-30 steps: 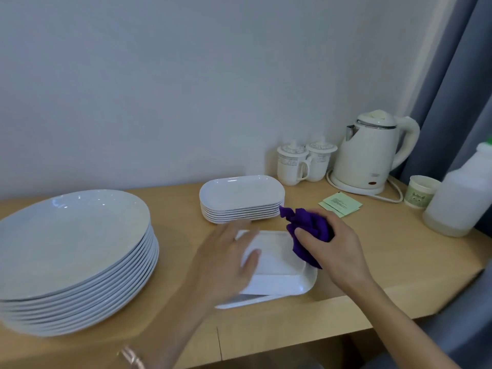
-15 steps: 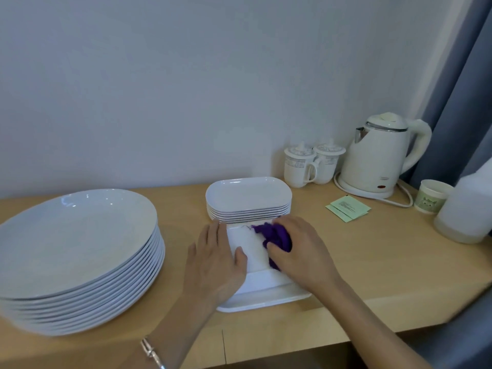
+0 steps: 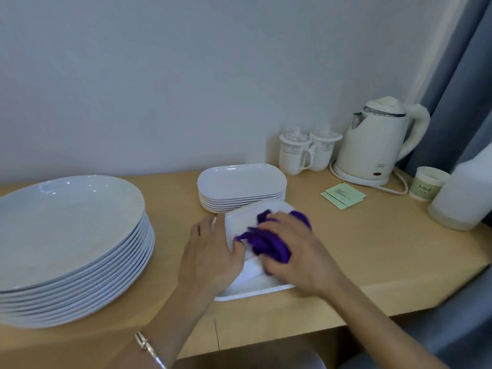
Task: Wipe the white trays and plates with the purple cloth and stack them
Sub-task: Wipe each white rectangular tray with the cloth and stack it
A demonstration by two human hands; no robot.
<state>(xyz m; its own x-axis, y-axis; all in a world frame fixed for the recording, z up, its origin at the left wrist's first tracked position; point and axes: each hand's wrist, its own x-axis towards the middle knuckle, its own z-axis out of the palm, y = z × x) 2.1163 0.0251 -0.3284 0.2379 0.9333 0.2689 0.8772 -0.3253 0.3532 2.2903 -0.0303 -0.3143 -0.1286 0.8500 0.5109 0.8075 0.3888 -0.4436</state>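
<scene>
A white rectangular tray lies on the wooden counter near its front edge, on top of another tray whose rim shows below. My left hand grips the tray's left edge, thumb on its surface. My right hand presses the bunched purple cloth onto the tray's middle. Behind them stands a stack of several white trays. At the left rises a tall stack of round white plates.
At the back right stand two lidded mugs, a white electric kettle with its cord, green sachets, a paper cup and a large translucent jug. A grey curtain hangs at the right. The counter drops off in front.
My right hand has swept the purple cloth from the tray's right edge to its far left part, then back toward the middle and front. My left hand stayed on the tray's left edge.
</scene>
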